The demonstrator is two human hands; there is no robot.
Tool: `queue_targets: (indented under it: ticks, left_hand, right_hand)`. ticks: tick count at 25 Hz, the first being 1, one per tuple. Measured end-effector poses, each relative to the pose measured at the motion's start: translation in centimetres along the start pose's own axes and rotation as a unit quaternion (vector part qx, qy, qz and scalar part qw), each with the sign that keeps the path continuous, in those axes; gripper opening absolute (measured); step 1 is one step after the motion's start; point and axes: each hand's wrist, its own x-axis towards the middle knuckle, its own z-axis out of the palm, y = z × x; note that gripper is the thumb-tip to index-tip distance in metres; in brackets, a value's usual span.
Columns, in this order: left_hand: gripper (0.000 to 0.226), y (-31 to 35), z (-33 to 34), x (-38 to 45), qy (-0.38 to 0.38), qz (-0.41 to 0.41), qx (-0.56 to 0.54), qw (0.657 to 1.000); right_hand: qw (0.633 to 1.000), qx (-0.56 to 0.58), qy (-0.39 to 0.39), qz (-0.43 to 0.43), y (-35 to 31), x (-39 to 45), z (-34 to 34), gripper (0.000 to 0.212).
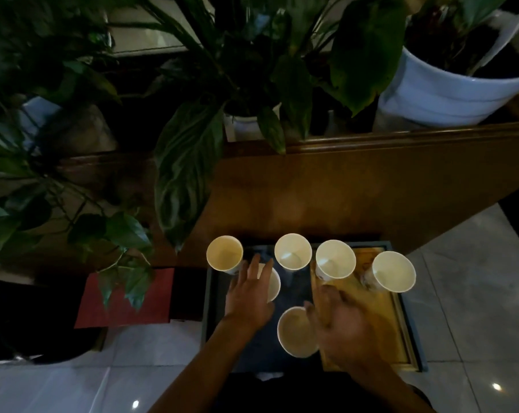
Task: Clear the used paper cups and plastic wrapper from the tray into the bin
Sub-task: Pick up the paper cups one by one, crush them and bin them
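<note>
I'm looking down in dim light at a pale tiled floor (472, 293) with a brown wooden ledge (341, 186) behind it, crowded with leafy potted plants (186, 162) and a big white pot (448, 93) at the far right. On the floor to the left lies a red mat (124, 305), and just right of it sits the dark-framed tray (209, 293), its right half a lighter wooden panel (380, 317). Six open paper cups stand upright on it. At the tray's far left corner is the first cup (224, 253). My left hand (247, 296) hovers with fingers spread and loose over a second cup (272, 286), covering most of it; I can't tell whether it touches the rim, and it grips nothing I can see. Along the far edge come a third cup (293, 251) and a fourth cup (335, 259), then a fifth cup (393, 271) at the far right corner. Near the tray's front edge, in the middle, stands the sixth cup (297, 331), and my right hand (346, 320) sits just beside it, fingers open and blurred, thumb close to its rim, not closed on anything. I cannot make out the plastic wrapper.
</note>
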Motion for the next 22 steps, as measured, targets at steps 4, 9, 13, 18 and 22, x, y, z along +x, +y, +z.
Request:
queue_targets:
  ticks: [4,9,13,18,22]
  left_hand:
    - [0.094,-0.7,1.0,0.3,0.009,-0.011,-0.022,1.000]
    - [0.086,-1.7,1.9,-2.6,0.032,-0.010,-0.071,0.997]
    - [0.093,-3.7,3.1,-6.1,0.052,-0.036,-0.135,0.989]
    - [0.095,-5.1,5.0,-9.1,0.048,-0.083,-0.147,0.984]
    - [0.094,-5.2,6.0,-10.1,0.047,-0.090,-0.158,0.982]
  right_hand:
    - [0.997,0.065,-0.027,-0.014,0.6,1.1,-2.9,0.039]
    - [0.995,0.052,-0.059,-0.056,-1.5,3.7,-3.9,0.037]
    - [0.989,0.023,-0.052,-0.139,-3.1,5.9,-4.1,0.033]
    - [0.976,-0.078,-0.056,-0.197,-4.4,9.2,-3.5,0.051]
    - [0.971,-0.112,-0.083,-0.193,-4.8,11.2,-2.8,0.064]
